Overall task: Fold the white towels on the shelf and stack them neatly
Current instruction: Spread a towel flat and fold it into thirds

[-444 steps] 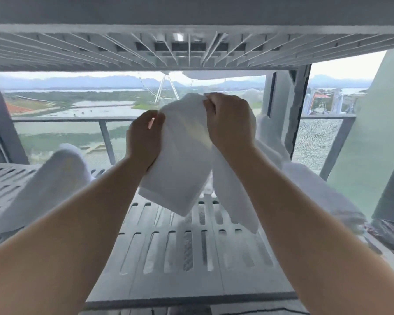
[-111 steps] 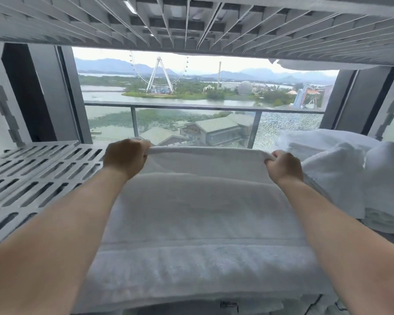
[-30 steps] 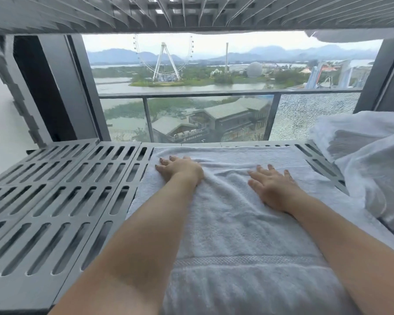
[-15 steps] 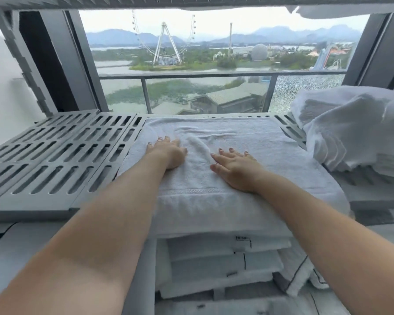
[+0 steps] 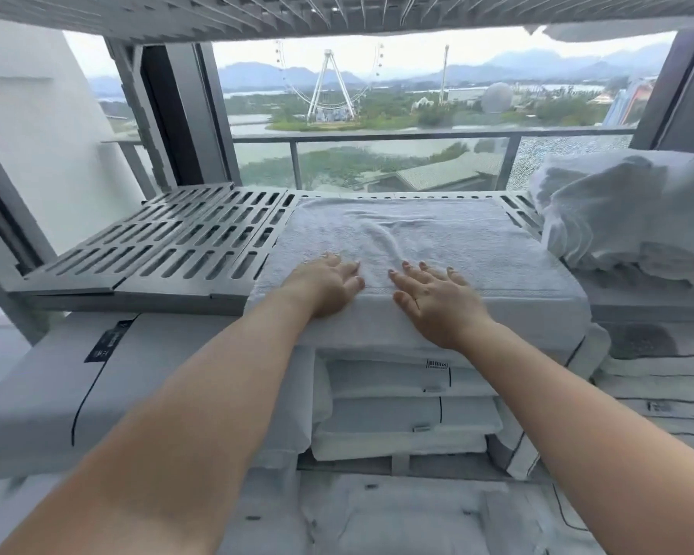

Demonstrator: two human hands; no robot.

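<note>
A folded white towel [image 5: 437, 234] lies flat on the grey slatted shelf [image 5: 185, 246], its near edge hanging slightly over the shelf's front. My left hand [image 5: 325, 284] and my right hand [image 5: 433, 298] rest palm-down, side by side, on the towel's near edge, fingers spread and holding nothing. A loose heap of unfolded white towels [image 5: 626, 218] sits on the shelf to the right, touching the folded towel's far right corner.
Below the shelf lie stacked white linens with black piping [image 5: 401, 410] and a larger white bundle [image 5: 49, 394] at the left. Another slatted shelf [image 5: 297, 14] hangs close overhead. Behind is a window with a balcony rail [image 5: 377, 136]. The shelf's left part is bare grating.
Both hands have slid toward me along the towel, from its middle to its near edge. My view has pulled back and dropped, showing more of the linens under the shelf.
</note>
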